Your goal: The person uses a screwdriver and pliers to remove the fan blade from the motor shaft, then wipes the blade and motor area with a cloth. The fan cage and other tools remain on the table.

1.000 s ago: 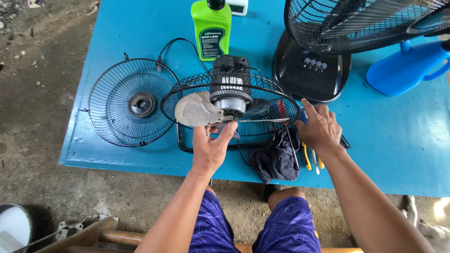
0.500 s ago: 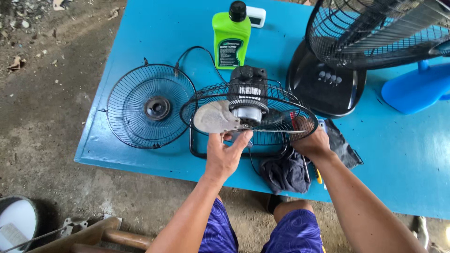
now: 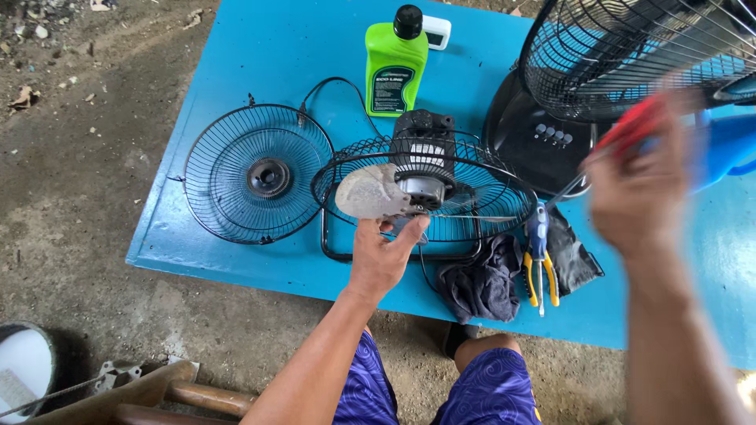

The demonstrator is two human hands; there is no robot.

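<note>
My left hand (image 3: 383, 253) grips the dusty pale fan blade (image 3: 370, 194) at the front of a small fan motor (image 3: 421, 161), which sits in a black wire rear guard (image 3: 465, 206) on the blue table (image 3: 260, 55). My right hand (image 3: 642, 185) is raised and blurred at the right. It holds a red-handled screwdriver (image 3: 630, 130) whose thin shaft points down to the left, toward the guard.
A loose round front guard (image 3: 256, 173) lies left of the motor. A green bottle with a black cap (image 3: 395, 59) stands behind. A larger black fan (image 3: 598, 71) fills the back right. A dark rag (image 3: 484, 277) and blue-and-yellow pliers (image 3: 539, 264) lie near the front edge.
My right hand has lifted off the table from beside the rag and now holds a red-handled screwdriver up in the air. My left hand has stayed on the fan blade.
</note>
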